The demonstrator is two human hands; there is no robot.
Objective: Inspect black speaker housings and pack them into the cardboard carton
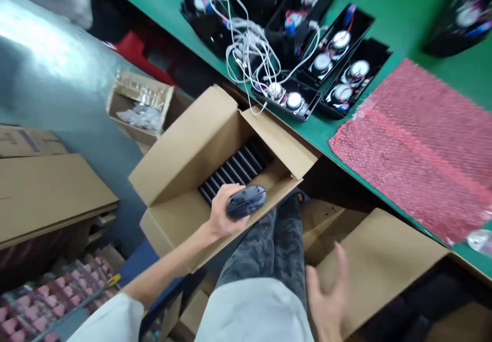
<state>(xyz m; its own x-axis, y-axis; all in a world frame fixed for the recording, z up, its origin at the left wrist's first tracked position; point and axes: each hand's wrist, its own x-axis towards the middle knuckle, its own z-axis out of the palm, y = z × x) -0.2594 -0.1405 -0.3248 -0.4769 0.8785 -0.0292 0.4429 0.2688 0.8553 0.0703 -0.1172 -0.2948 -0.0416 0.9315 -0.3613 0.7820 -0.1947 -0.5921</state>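
My left hand [222, 213] is closed round a dark oblong plastic housing [246, 201], held just above the near edge of an open cardboard box [180, 162]. Rows of the same dark housings [236, 170] stand packed inside that box. My right hand [328, 293] hovers low over my lap with fingers spread, holding nothing, next to a brown cardboard flap [380, 260]. My camouflage trousers [269, 244] lie between the two hands.
A green table [403, 3] carries black trays [338, 65] of round silver parts, tangled white cables [249, 49] and a pink bubble-wrap sheet [418, 142]. A smaller carton [140, 103], flat cardboard [46, 188] and a tray of pink parts [49, 296] are at left.
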